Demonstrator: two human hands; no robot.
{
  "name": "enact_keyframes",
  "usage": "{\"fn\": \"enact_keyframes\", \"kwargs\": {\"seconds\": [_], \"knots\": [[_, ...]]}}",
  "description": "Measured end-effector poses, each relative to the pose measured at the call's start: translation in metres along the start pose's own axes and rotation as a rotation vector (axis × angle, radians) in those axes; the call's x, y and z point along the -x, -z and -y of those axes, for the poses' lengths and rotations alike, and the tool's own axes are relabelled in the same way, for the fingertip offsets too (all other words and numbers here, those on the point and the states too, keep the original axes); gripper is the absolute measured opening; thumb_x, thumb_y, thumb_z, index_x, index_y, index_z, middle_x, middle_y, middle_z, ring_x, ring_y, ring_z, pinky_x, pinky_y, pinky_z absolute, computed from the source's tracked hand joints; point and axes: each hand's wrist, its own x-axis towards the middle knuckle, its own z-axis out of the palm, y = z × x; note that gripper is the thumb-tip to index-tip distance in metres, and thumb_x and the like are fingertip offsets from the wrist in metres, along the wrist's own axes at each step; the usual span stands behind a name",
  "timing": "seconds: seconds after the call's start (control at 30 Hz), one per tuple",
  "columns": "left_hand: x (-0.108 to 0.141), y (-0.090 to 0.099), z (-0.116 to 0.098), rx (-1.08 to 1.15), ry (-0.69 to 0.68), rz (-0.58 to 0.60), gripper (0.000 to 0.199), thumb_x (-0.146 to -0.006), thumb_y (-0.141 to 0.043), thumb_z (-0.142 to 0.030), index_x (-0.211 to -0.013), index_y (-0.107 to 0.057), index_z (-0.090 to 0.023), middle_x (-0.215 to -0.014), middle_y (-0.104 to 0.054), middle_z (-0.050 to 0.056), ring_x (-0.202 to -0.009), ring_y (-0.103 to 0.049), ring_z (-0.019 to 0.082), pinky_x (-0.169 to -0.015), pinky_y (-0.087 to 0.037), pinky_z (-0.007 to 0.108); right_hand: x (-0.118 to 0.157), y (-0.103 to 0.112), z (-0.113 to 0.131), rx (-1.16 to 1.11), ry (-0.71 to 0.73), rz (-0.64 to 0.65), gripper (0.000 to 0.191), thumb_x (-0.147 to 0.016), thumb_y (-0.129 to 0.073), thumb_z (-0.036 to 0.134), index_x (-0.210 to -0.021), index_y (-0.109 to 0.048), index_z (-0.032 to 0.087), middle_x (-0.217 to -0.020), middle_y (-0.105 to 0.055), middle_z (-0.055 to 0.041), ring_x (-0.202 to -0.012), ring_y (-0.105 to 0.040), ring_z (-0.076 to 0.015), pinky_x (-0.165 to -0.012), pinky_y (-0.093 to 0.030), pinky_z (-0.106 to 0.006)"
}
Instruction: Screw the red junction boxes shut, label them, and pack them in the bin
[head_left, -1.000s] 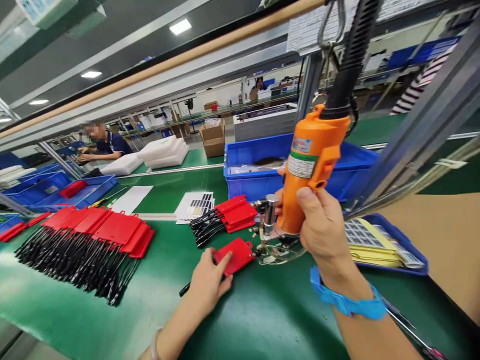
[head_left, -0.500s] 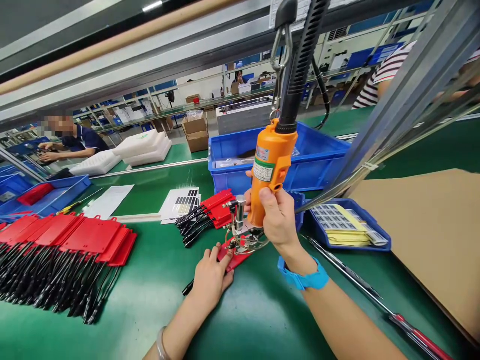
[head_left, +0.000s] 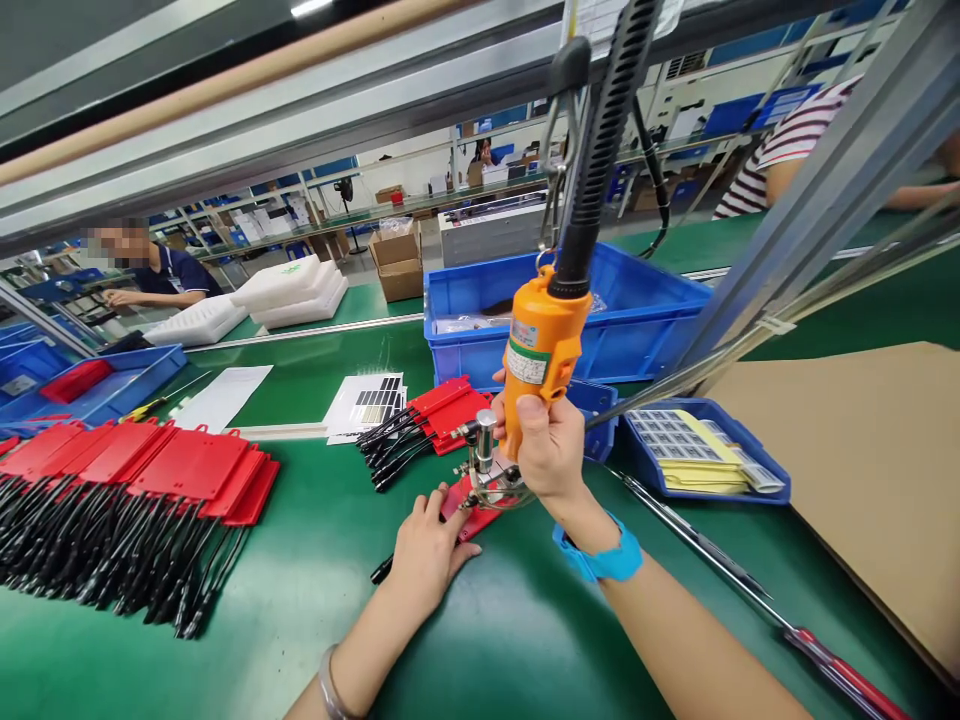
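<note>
My right hand (head_left: 553, 445) is wrapped round an orange electric screwdriver (head_left: 534, 345), which hangs upright from a black cable and a metal hook. Its lower end, with a silver cylinder fitting (head_left: 486, 440) and thin tubes, is over a red plate (head_left: 472, 525) lying on the green bench; the tip itself is hidden. With fingers on top of that plate and the thumb along its near side, my left hand (head_left: 427, 550) holds it down. A black cable end (head_left: 381, 570) sticks out left of this hand. More red plates (head_left: 450, 410) with black cables lie just behind.
Many red plates with black cables (head_left: 187, 465) are stacked at left. A large blue bin (head_left: 637, 330) stands behind the screwdriver. On the right are a blue tray (head_left: 772, 480) of label sheets, a long red-handled screwdriver (head_left: 832, 660) and cardboard (head_left: 885, 450). Other people work beyond.
My right hand and the electric screwdriver have come down a little toward the red plate. My left hand stays on the plate. The view has shifted slightly.
</note>
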Motion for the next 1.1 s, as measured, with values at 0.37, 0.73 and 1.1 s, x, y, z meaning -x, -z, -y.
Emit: {"fn": "enact_keyframes", "kwargs": {"seconds": [0.37,0.73,1.1], "knots": [[0.002,-0.003,0.003,-0.020,-0.043,-0.094,0.046,-0.091,-0.058,-0.031,-0.136,-0.051,-0.029,-0.135,-0.050,0.012,-0.097,-0.054,0.027,-0.083,-0.055,0.043,-0.038,-0.006,0.064,-0.021,0.062,-0.053,0.045,-0.086,-0.053,0.064,-0.103,-0.061,0.023,-0.066,-0.056,0.0000,-0.049,-0.054,-0.0133,-0.041,-0.044,-0.025],[-0.002,0.002,0.003,0.041,-0.024,-0.034,0.048,-0.090,-0.056,-0.022,-0.137,-0.051,-0.027,-0.141,-0.047,0.014,-0.098,-0.054,0.029,-0.083,-0.052,0.045,-0.050,-0.021,0.000,-0.072,-0.005,0.024,0.048,-0.084,-0.054,0.066,-0.098,-0.058,0.020,-0.061,-0.055,0.0033,-0.047,-0.052,-0.0113,-0.044,-0.045,-0.025],[-0.004,0.007,0.004,0.060,-0.011,0.021,0.048,-0.091,-0.057,-0.024,-0.138,-0.051,-0.028,-0.141,-0.048,0.012,-0.100,-0.054,0.028,-0.087,-0.052,0.044,-0.044,-0.017,-0.004,-0.073,-0.018,0.013,0.043,-0.088,-0.055,0.061,-0.097,-0.060,0.019,-0.063,-0.056,0.0019,-0.053,-0.054,-0.0120,-0.049,-0.047,-0.025]]}}
